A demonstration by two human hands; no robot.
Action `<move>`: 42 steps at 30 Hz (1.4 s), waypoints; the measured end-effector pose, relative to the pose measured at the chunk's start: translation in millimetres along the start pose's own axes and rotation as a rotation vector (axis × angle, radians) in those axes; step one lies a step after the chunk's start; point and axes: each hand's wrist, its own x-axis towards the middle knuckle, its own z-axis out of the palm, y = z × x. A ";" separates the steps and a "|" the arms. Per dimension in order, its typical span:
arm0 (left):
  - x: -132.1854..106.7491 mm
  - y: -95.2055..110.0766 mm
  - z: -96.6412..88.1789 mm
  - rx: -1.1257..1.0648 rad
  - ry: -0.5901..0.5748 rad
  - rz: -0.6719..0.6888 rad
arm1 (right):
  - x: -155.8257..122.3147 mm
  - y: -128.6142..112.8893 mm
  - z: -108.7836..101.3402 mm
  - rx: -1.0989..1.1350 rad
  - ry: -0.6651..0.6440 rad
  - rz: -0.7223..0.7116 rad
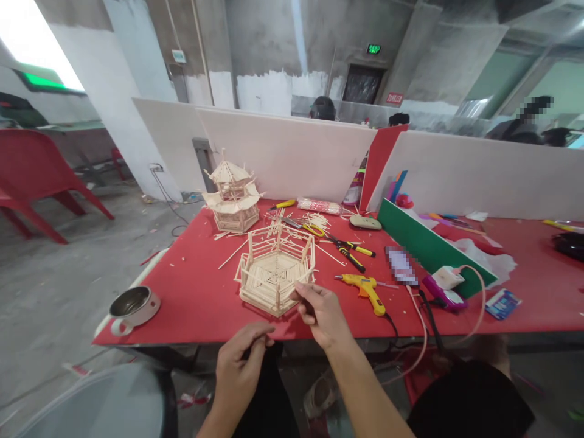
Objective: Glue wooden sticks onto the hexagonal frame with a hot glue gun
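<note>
Fingers [301, 292] of the right hand [322, 313] bunch close at the near right rim of the stick frame [256, 299]; whether they are clamped on a rail or merely rest against it, I cannot tell. The left hand [241, 365] is low at the near edge of the tabletop [191, 304], its fingers loosely curled, thumb near forefinger (what lies between them, if anything, is hidden).

The frame, six-sided with a slatted floor and open railings, sits upright near the middle of the tabletop's near part. Behind it and to the left stands a tiered pagoda [232, 210] of the same pale sticks. Loose sticks [314, 220] are strewn behind the frame, among scissors [314, 230] with yellow handles, and a bundle [319, 205] lies beyond them. Pliers [350, 250] lie to the frame's right, with a yellow glue gun [365, 287] nearer.

Farther right, a phone [401, 266] lies beside a green board [429, 243]. At the far left corner of the near edge stands a cup [132, 309].
</note>
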 end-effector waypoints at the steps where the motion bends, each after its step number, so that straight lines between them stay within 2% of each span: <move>1: 2.0 0.1 -0.3 0.006 0.015 0.004 | 0.2 1.0 0.8 0.004 0.005 0.000; 7: 29.0 4.6 3.5 0.056 0.206 0.084 | 3.1 3.0 5.9 -0.011 0.043 -0.008; 13: 60.5 6.4 8.1 0.059 0.137 0.130 | 7.0 3.2 11.1 -0.039 0.079 -0.015; 17: 71.4 4.7 12.8 0.088 0.064 0.108 | 7.2 2.2 13.8 -0.048 0.076 -0.027; 21: 77.3 6.1 16.4 0.068 0.042 0.090 | 5.9 1.0 16.5 -0.049 0.076 -0.036; 28: 80.8 8.0 17.6 0.070 0.040 0.102 | 5.4 2.9 15.9 -0.047 0.080 -0.046; 33: 77.4 13.7 12.4 0.122 0.127 0.171 | 0.9 3.2 16.8 -0.036 0.075 -0.081; 35: 73.6 20.7 9.1 0.104 0.121 0.160 | -5.2 2.0 17.6 -0.020 0.052 -0.113; 39: 59.8 36.4 10.9 -0.123 0.019 -0.014 | -23.1 0.4 16.9 0.056 0.008 -0.129; 42: 47.0 41.5 24.4 -0.349 0.022 -0.133 | -36.4 2.2 13.8 0.172 -0.023 -0.055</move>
